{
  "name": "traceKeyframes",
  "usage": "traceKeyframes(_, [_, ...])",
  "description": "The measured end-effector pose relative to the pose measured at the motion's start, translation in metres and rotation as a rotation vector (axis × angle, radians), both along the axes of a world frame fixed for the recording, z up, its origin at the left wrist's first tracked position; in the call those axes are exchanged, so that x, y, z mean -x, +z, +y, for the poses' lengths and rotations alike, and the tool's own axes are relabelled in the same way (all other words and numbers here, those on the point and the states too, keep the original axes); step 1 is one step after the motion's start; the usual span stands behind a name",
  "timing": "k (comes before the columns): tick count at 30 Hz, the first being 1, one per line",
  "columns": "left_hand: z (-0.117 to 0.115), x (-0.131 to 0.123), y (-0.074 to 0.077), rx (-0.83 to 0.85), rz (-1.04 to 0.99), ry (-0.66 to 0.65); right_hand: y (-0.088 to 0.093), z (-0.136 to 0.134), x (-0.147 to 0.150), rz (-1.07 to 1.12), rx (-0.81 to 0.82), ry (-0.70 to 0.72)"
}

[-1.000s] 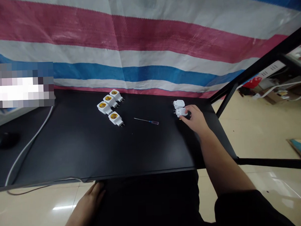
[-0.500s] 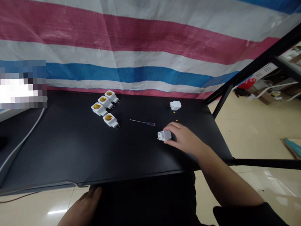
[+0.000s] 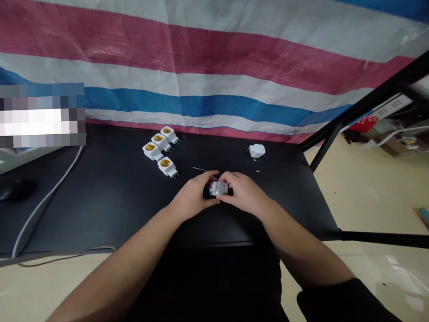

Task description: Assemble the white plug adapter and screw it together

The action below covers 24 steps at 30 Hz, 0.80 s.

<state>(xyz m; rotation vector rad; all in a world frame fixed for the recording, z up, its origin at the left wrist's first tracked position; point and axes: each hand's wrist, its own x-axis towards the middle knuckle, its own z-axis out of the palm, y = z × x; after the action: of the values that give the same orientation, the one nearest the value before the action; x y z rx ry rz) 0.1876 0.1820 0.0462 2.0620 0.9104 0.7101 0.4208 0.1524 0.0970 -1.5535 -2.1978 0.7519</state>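
Note:
Between my hands is a white plug-in lamp socket, lying on its side with its prongs to the left. My left hand curls round the prong end, finger and thumb on either side. From the right, my right hand grips the wider end. Just behind my fingers lies a screwdriver; its shaft shows, but its handle is mostly hidden. Another white plug-in lamp socket rests to the right at the back, with two small brass pieces in front of it.
Several white lamp sockets with gold insides stand grouped at the back left of the black table. A black mouse and a white cable are at far left. A striped sheet hangs behind; a black metal frame borders the right.
My left hand has come up from below the table edge to the lamp socket. My right hand has drawn the socket slightly left. The whole view has shifted a little.

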Motion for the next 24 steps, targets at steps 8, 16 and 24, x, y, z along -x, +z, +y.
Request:
traceKeyframes(8, [0.012,0.016,-0.016,-0.084,-0.049,0.056,-0.021,0.005,-0.011,0.341,-0.046,-0.079])
traceKeyframes(16, [0.014,0.017,-0.017,-0.188,-0.031,0.12,-0.033,0.0,-0.02,-0.077,-0.126,-0.117])
traceKeyframes(24, [0.008,0.011,-0.016,-0.3,-0.105,0.145,-0.035,-0.008,0.006,0.324,-0.217,-0.101])
